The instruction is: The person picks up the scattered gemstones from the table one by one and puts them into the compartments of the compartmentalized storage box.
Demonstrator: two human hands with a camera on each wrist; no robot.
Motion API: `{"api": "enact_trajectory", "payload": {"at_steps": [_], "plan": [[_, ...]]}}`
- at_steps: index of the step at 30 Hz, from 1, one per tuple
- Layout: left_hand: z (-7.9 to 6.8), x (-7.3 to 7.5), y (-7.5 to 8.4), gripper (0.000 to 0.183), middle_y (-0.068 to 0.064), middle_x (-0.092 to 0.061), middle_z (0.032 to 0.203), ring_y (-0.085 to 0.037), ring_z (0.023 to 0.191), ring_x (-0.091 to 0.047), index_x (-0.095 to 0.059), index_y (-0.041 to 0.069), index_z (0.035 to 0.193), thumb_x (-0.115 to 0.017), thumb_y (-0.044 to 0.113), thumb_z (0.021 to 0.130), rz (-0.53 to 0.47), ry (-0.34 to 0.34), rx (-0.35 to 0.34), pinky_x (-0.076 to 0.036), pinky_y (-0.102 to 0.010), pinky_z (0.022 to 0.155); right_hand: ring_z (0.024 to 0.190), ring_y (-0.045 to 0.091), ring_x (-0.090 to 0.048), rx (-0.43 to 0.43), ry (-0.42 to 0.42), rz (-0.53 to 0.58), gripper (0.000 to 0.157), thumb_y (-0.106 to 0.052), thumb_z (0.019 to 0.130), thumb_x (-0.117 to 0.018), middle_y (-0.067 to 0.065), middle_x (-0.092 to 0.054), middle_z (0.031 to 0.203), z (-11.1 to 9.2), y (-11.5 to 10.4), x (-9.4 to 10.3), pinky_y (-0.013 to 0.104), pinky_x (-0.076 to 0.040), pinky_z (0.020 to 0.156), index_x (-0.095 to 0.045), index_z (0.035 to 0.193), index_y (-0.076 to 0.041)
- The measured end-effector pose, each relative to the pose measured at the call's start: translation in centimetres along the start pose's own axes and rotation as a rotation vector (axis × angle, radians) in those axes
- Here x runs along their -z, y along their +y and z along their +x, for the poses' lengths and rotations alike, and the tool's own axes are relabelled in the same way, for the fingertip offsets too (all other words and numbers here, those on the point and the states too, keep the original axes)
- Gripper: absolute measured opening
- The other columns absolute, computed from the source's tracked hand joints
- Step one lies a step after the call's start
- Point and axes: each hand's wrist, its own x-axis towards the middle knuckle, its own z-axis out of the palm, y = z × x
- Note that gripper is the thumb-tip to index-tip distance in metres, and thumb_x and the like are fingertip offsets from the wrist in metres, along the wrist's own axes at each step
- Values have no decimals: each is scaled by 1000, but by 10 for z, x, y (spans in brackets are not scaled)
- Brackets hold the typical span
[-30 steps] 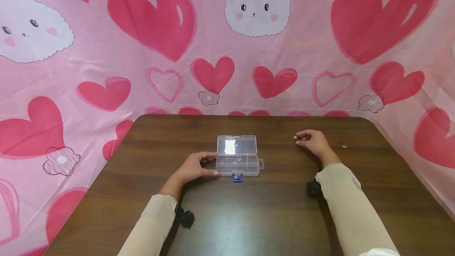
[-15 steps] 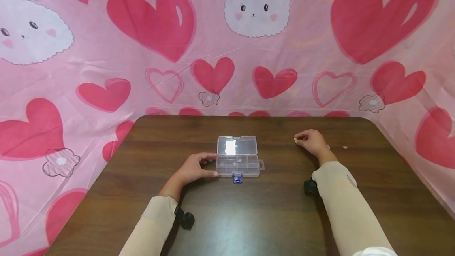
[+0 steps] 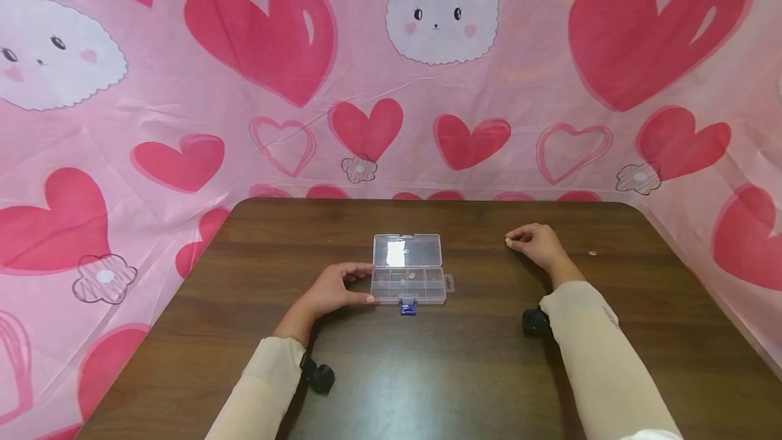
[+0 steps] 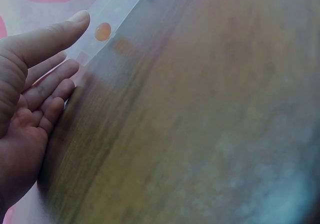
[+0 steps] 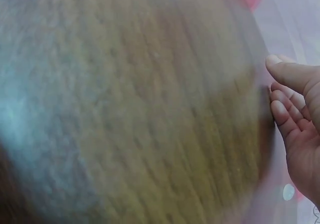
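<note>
In the head view a clear plastic compartment box (image 3: 421, 294) lies on the table with its lid (image 3: 421, 250) raised at the back and a blue latch (image 3: 408, 307) at the front. My left hand (image 3: 332, 287) holds its left end, thumb at the front corner and fingers farther back. A few small pale pieces sit in the compartments; the left wrist view shows an orange round piece (image 4: 103, 32) through the wall. To the right of the box, my right hand (image 3: 539, 244) pinches a small yellow piece (image 3: 507, 241) at the table, mostly covered by the fingertips.
A small pale piece (image 3: 592, 253) lies on the brown wooden table (image 3: 397, 386) beyond the right hand. The right wrist view has a white oval spot (image 5: 288, 192) below the hand. A pink cloth (image 3: 519, 80) with hearts and rabbits hangs behind the table.
The right thumb and fingers have closed on the yellow piece, which showed clearly a second ago. My left hand and the box stay in place.
</note>
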Motion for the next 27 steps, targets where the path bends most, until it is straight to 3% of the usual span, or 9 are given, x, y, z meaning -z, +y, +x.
{"api": "enact_trajectory", "payload": {"at_steps": [13, 27], "plan": [[1, -1, -2, 63, 0, -67, 116, -21, 106, -57, -67, 12, 125, -89, 30, 70, 5, 0, -8, -44, -44, 98, 88, 25, -62, 14, 56, 124, 20, -13, 89, -73, 17, -70, 99, -8, 3, 4, 20, -48, 70, -73, 103, 2], [2, -1, -4, 65, 4, -67, 116, -18, 106, -57, -67, 14, 125, -91, 33, 67, -2, 0, 14, -44, -41, 99, 83, 16, -64, 60, 64, 141, 20, -13, 89, -73, 17, -71, 99, -19, -9, 6, 16, -49, 70, -73, 103, 1]]}}
